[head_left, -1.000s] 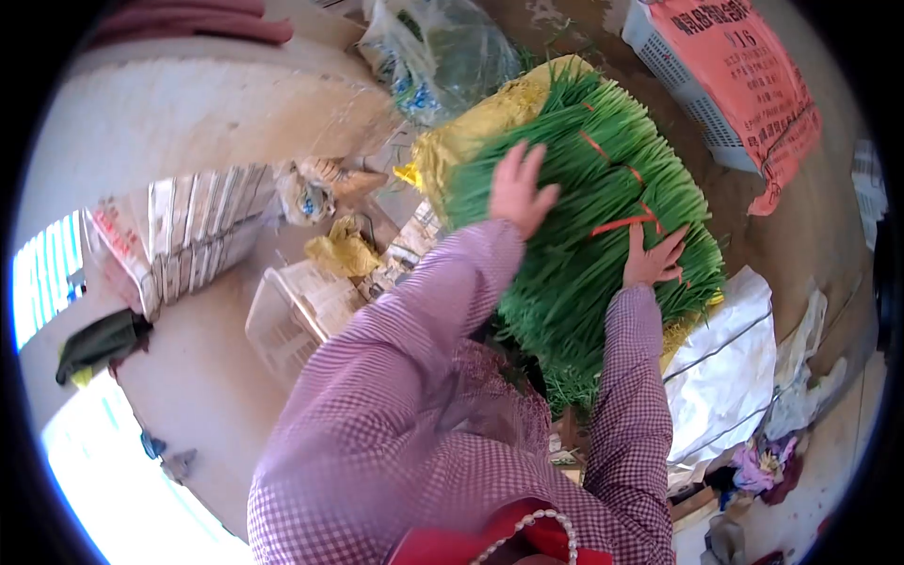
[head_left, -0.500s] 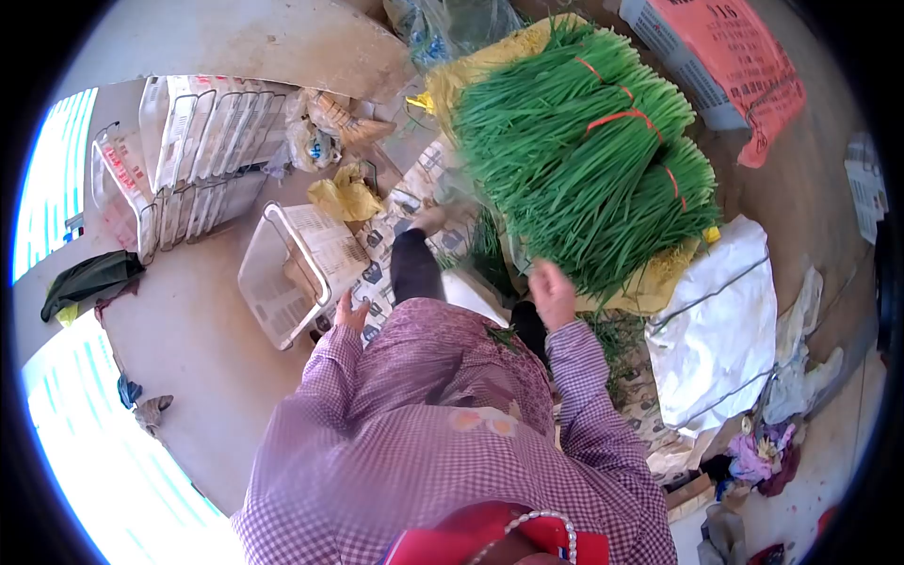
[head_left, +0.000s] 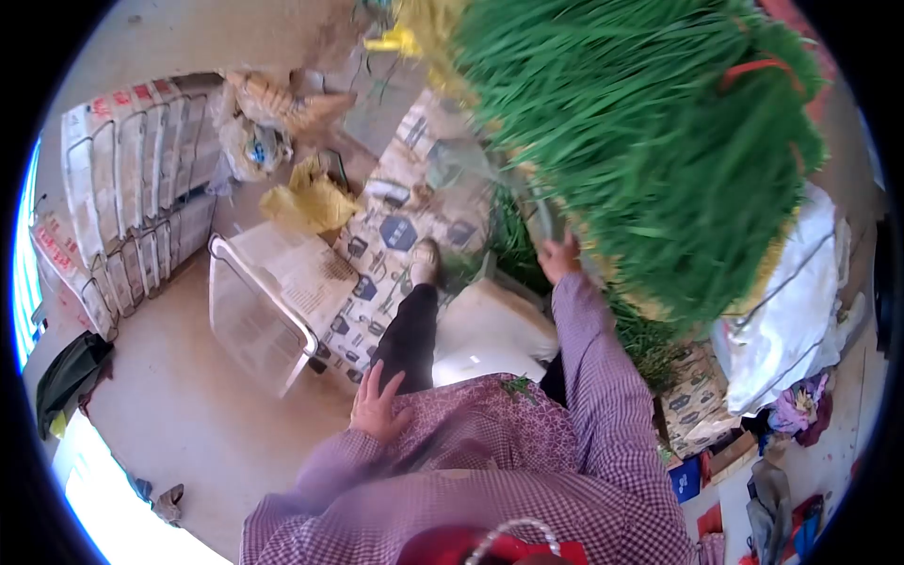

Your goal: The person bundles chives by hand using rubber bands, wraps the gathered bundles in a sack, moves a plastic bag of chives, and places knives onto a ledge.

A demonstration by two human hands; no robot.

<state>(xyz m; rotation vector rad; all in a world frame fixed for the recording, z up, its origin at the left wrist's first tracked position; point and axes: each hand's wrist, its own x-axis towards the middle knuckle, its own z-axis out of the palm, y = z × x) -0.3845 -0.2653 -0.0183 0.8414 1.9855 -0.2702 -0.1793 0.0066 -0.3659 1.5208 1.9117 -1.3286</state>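
My left hand (head_left: 379, 407) hangs over my left thigh, its fingers spread and nothing in them. My right hand (head_left: 560, 259) has its fingers curled at the near edge of the stack's support; what they hold, if anything, is hard to make out. Beside it rises a big stack of garlic chives (head_left: 603, 141), long green leaves lying together, with a red band (head_left: 763, 71) round one bundle. Loose green leaves (head_left: 513, 235) lie below the stack by my right hand. A white object with a smooth top (head_left: 494, 330) stands between my legs.
On the left stands a white wire-framed crate lined with printed paper (head_left: 297, 282). More such crates (head_left: 141, 179) are stacked behind it. A yellow bag (head_left: 311, 198) lies near my forward foot (head_left: 426, 259) on patterned sheeting (head_left: 400, 231). White sheeting (head_left: 791, 311) is at right.
My view has come closer to the chives, which now fill more of the upper right. The left hand is lower and its fingers are more spread. My right hand stays near the stack's edge.
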